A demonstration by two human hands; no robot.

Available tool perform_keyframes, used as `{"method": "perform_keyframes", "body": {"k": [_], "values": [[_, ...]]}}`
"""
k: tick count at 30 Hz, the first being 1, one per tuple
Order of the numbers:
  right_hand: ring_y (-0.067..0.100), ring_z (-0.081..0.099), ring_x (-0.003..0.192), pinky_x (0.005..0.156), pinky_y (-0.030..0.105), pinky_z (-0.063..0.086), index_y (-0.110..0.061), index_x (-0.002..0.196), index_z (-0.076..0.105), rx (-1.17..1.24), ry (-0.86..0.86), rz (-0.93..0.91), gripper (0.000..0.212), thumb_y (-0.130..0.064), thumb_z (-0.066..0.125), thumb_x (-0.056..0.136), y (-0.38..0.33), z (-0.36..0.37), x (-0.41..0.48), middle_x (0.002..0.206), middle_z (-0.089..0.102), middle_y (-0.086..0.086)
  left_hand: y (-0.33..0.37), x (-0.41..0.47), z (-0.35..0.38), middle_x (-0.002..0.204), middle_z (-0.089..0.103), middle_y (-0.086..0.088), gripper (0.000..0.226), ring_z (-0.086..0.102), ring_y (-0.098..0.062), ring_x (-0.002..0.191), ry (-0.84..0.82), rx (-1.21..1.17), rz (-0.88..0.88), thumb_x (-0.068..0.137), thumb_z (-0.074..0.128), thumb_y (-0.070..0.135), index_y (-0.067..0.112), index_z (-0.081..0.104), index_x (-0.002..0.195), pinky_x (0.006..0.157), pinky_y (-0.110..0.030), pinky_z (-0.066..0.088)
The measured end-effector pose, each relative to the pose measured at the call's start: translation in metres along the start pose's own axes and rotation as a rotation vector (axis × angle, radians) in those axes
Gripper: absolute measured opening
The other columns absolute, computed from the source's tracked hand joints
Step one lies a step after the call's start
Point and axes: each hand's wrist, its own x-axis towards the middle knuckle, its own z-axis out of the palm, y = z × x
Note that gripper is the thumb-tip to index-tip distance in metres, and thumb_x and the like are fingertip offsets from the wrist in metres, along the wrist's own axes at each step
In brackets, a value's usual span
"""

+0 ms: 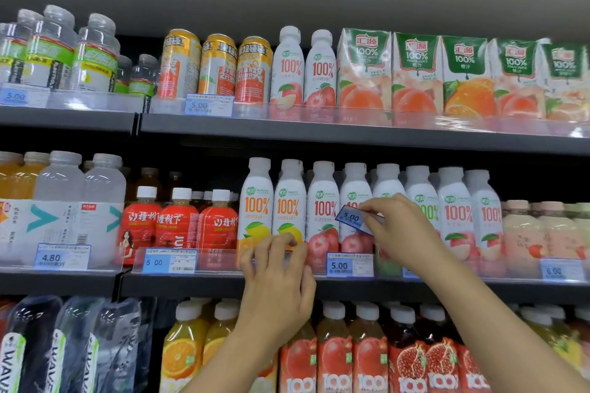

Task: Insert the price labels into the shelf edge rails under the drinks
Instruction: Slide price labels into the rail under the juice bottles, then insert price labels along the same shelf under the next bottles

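Observation:
My right hand (400, 228) pinches a blue and white price label (350, 217) reading 5.00 and holds it tilted in front of the white 100% juice bottles (322, 201) on the middle shelf. My left hand (278, 277) reaches up to the clear edge rail (223, 260) of that shelf, its fingertips curled over the rail's top edge below the lemon juice bottles (257, 204). A blue strip shows behind these fingers; whether it is a label I cannot tell. Another 5.00 label (349, 265) sits in the rail just right of my left hand.
More labels sit in the middle rail: 4.80 (62, 257), 5.00 (169, 262) and 6.00 (560, 270). The top shelf rail holds a 5.00 label (208, 105) under orange cans. Red tea bottles (178, 223) stand left of the juice. Bottles fill the lower shelf.

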Motion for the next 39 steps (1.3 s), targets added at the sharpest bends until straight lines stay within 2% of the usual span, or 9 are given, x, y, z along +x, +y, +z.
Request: {"method": "perform_keyframes", "body": {"k": [4,8,12,15,19,26,32,36,39], "values": [[0.019,0.053,0.094,0.079,0.037,0.046,-0.018,0.111,0.071,-0.016,0.054,0.0,0.02,-0.021,0.057,0.096,0.043,-0.02,-0.015,0.098,0.071,-0.001,0.049,0.017,0.021,0.122,0.054,-0.003,0.028,0.047,-0.028,0.116,0.024,-0.049,0.07,0.091,0.048,0.033,0.021,0.061,0.113,0.099,-0.048,0.03],[0.019,0.058,0.08,0.065,0.03,0.039,-0.023,0.1,0.072,-0.041,0.132,0.064,0.013,-0.024,0.061,0.094,0.104,-0.047,-0.028,0.088,0.071,-0.004,0.106,0.026,0.048,0.117,0.055,-0.004,0.026,0.049,-0.03,0.113,0.026,-0.09,0.137,0.089,0.049,0.032,0.019,0.062,0.108,0.096,-0.05,0.032],[0.023,0.061,0.075,0.065,0.034,0.045,-0.019,0.099,0.072,-0.05,0.199,0.113,0.011,-0.02,0.063,0.092,0.17,-0.079,-0.04,0.086,0.073,0.002,0.173,0.033,0.079,0.117,0.056,-0.004,0.028,0.051,-0.029,0.112,0.029,-0.124,0.216,0.088,0.05,0.031,0.018,0.064,0.108,0.093,-0.047,0.034],[0.015,0.056,0.073,0.065,0.029,0.042,-0.019,0.103,0.072,-0.046,0.208,0.112,0.014,-0.019,0.062,0.093,0.21,-0.097,-0.046,0.089,0.072,0.0,0.223,0.037,0.104,0.119,0.057,-0.005,0.033,0.052,-0.03,0.113,0.03,-0.149,0.234,0.088,0.053,0.03,0.015,0.065,0.114,0.095,-0.046,0.036],[0.008,0.063,0.083,0.07,0.025,0.053,-0.023,0.108,0.07,0.021,0.159,0.072,0.017,-0.024,0.059,0.095,0.25,-0.106,-0.052,0.094,0.07,-0.009,0.276,0.035,0.132,0.132,0.057,-0.006,0.047,0.051,-0.03,0.125,-0.06,-0.085,0.195,0.087,0.052,0.033,0.015,0.062,0.13,0.106,-0.048,0.034],[-0.011,0.057,0.082,0.066,0.0,0.041,-0.026,0.111,0.068,0.209,0.107,-0.065,0.018,-0.027,0.06,0.095,0.278,-0.098,-0.054,0.097,0.068,-0.014,0.296,0.027,0.149,0.134,0.058,-0.012,0.047,0.049,-0.034,0.129,0.021,0.033,0.109,0.094,0.049,0.031,0.012,0.061,0.135,0.111,-0.053,0.033],[0.005,0.061,0.097,0.083,0.022,0.052,-0.021,0.116,0.069,0.348,0.118,-0.123,0.023,-0.023,0.061,0.094,0.284,-0.078,-0.05,0.108,0.07,-0.007,0.3,0.023,0.147,0.128,0.063,-0.008,0.045,0.054,-0.031,0.124,0.039,0.119,0.113,0.093,0.05,0.03,0.011,0.064,0.132,0.108,-0.052,0.038],[-0.001,0.057,0.091,0.078,0.007,0.041,-0.024,0.115,0.068,0.335,0.133,-0.154,0.023,-0.026,0.063,0.093,0.284,-0.068,-0.048,0.105,0.07,-0.01,0.307,0.033,0.142,0.126,0.062,-0.006,0.04,0.054,-0.029,0.12,0.033,0.124,0.074,0.089,0.053,0.028,0.012,0.066,0.123,0.105,-0.049,0.039],[0.0,0.051,0.087,0.075,0.011,0.038,-0.029,0.111,0.066,0.266,0.151,-0.195,0.019,-0.028,0.063,0.092,0.284,-0.064,-0.05,0.099,0.067,-0.012,0.311,0.04,0.138,0.123,0.058,-0.005,0.033,0.051,-0.028,0.118,0.027,0.082,0.037,0.087,0.054,0.025,0.014,0.062,0.117,0.108,-0.043,0.033]]}}
